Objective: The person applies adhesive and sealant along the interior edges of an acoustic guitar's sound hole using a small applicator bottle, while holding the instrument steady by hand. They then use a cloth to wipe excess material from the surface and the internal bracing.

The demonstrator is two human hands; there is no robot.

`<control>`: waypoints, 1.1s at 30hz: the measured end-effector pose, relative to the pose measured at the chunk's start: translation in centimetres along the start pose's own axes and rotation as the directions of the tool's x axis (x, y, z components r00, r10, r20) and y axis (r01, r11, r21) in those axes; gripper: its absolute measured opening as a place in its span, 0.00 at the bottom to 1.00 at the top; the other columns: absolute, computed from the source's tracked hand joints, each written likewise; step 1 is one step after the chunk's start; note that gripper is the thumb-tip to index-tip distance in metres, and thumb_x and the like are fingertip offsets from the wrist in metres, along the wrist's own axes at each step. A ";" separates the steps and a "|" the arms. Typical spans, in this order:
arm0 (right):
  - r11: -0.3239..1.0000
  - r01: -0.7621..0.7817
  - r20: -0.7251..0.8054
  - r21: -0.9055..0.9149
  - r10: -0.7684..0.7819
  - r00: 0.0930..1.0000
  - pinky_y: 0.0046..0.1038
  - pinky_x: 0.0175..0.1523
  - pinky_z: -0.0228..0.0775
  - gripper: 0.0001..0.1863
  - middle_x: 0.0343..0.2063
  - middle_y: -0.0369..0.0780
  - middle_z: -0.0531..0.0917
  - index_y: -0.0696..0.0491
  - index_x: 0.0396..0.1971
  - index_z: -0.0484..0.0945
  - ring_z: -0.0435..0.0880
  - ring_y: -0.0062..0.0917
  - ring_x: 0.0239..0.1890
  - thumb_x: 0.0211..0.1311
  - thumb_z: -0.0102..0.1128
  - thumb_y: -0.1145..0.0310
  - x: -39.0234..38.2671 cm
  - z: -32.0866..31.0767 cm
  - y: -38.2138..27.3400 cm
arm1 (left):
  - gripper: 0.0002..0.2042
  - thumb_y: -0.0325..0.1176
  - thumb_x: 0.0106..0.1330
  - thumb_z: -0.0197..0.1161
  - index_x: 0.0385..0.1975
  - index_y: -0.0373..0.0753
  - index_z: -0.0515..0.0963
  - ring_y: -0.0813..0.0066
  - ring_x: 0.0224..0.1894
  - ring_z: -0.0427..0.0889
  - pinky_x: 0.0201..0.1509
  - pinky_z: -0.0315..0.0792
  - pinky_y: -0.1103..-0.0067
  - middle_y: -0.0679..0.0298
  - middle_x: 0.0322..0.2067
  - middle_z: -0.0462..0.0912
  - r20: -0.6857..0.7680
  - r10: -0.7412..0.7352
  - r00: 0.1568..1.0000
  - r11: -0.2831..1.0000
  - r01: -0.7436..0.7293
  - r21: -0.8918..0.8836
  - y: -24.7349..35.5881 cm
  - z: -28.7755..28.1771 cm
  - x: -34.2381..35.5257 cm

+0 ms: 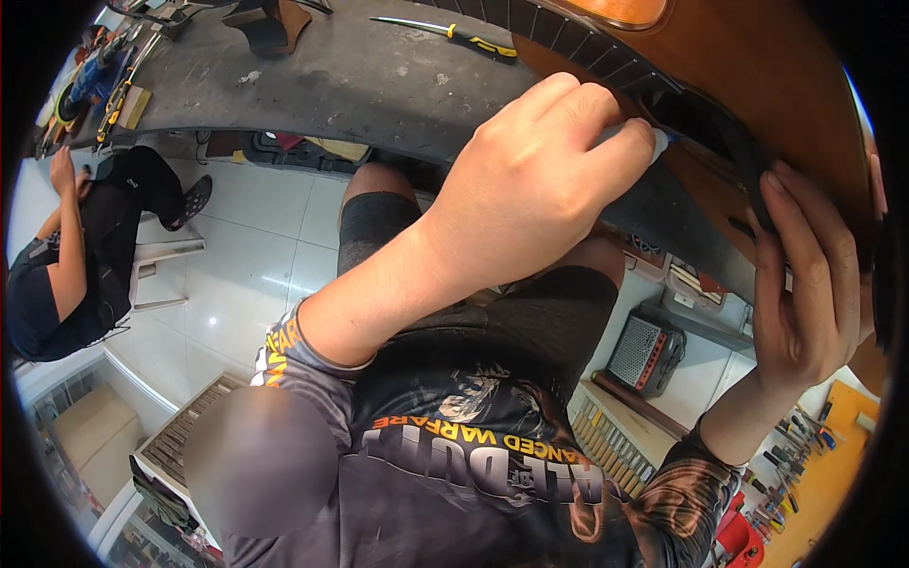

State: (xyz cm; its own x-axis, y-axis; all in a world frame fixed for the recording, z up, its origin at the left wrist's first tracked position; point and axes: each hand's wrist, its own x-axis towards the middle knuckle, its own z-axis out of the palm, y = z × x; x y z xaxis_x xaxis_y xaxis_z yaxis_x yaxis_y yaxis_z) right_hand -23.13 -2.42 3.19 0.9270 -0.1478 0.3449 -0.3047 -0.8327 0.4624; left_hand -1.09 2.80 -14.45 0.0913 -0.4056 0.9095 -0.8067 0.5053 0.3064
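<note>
My left hand [554, 175] is closed in a fist over the guitar [800, 71] at the upper right. A small pale grey-white piece [660, 144] pokes out between its thumb and fingers; the rest of it is hidden, so I cannot tell its kind. Beside the fist, a black curved strip [743, 156] lies along a dark opening on the brown guitar body. My right hand [814, 270] rests with its fingers stretched out, the fingertips against the guitar near the strip's lower end. The dark fretboard [578, 47] runs toward the upper left.
A yellow-and-black handled tool [478, 43] lies on the dark workbench [350, 80], near a brown-and-black block [270, 24]. Tools [114, 95] crowd the far left end. Another person [76, 237] sits at left. A small amplifier [646, 350] stands on the floor below.
</note>
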 end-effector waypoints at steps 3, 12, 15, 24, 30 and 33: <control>0.987 0.115 0.074 -0.109 -0.107 0.991 0.38 0.69 0.79 0.18 0.47 0.39 0.94 0.52 0.48 0.93 0.92 0.32 0.55 0.56 0.76 0.81 0.6 -0.7 0.1 | 0.12 0.27 0.55 0.67 0.41 0.37 0.84 0.63 0.37 0.80 0.40 0.79 0.72 0.62 0.35 0.79 -0.004 0.013 1.000 1.000 -0.013 0.005 -0.2 0.1 -0.1; 0.991 0.108 0.052 -0.079 -0.104 0.993 0.37 0.68 0.79 0.19 0.46 0.38 0.95 0.52 0.47 0.94 0.92 0.32 0.54 0.55 0.77 0.80 0.5 -0.6 0.0 | 0.13 0.27 0.55 0.67 0.41 0.38 0.84 0.63 0.37 0.80 0.41 0.79 0.71 0.62 0.36 0.80 0.025 0.012 1.000 1.000 -0.012 0.019 -0.2 -0.4 -0.1; 0.992 0.103 0.039 -0.078 -0.100 0.994 0.38 0.68 0.79 0.19 0.46 0.38 0.95 0.51 0.48 0.94 0.92 0.32 0.54 0.55 0.77 0.80 0.5 -0.5 0.0 | 0.13 0.27 0.55 0.68 0.42 0.38 0.83 0.62 0.37 0.80 0.40 0.79 0.71 0.62 0.36 0.79 0.017 0.019 1.000 1.000 -0.020 0.024 -0.3 -0.4 -0.3; 0.993 -0.053 0.024 -0.101 0.055 0.998 0.40 0.73 0.75 0.18 0.47 0.38 0.95 0.50 0.49 0.94 0.91 0.32 0.56 0.57 0.76 0.79 -0.7 0.2 -0.6 | 0.13 0.27 0.55 0.68 0.42 0.38 0.84 0.64 0.37 0.80 0.40 0.79 0.72 0.63 0.35 0.79 0.021 0.033 0.999 0.999 -0.034 0.030 -0.4 -0.4 0.0; 0.993 -0.023 0.018 -0.120 0.026 1.000 0.41 0.73 0.73 0.18 0.47 0.37 0.95 0.50 0.48 0.94 0.90 0.33 0.58 0.55 0.76 0.79 -0.1 0.0 -1.1 | 0.13 0.29 0.55 0.68 0.41 0.37 0.84 0.65 0.37 0.80 0.40 0.79 0.73 0.63 0.35 0.78 0.011 0.038 0.999 0.999 -0.038 0.035 -0.3 -0.3 0.1; 0.992 -0.028 -0.005 -0.125 0.027 1.000 0.40 0.73 0.73 0.18 0.47 0.38 0.95 0.50 0.47 0.94 0.90 0.33 0.58 0.55 0.76 0.79 -0.1 0.1 -1.3 | 0.13 0.29 0.55 0.68 0.41 0.37 0.84 0.65 0.37 0.80 0.40 0.79 0.73 0.63 0.35 0.78 0.015 0.038 0.999 0.998 -0.038 0.044 -0.4 -0.5 0.1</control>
State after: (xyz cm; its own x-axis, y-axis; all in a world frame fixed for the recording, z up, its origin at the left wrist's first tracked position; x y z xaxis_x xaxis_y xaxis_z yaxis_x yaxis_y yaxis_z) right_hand -22.77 -1.40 2.49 0.9172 -0.1679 0.3614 -0.3555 -0.7547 0.5514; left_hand -0.53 2.94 -14.37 0.0520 -0.3976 0.9161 -0.8343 0.4868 0.2586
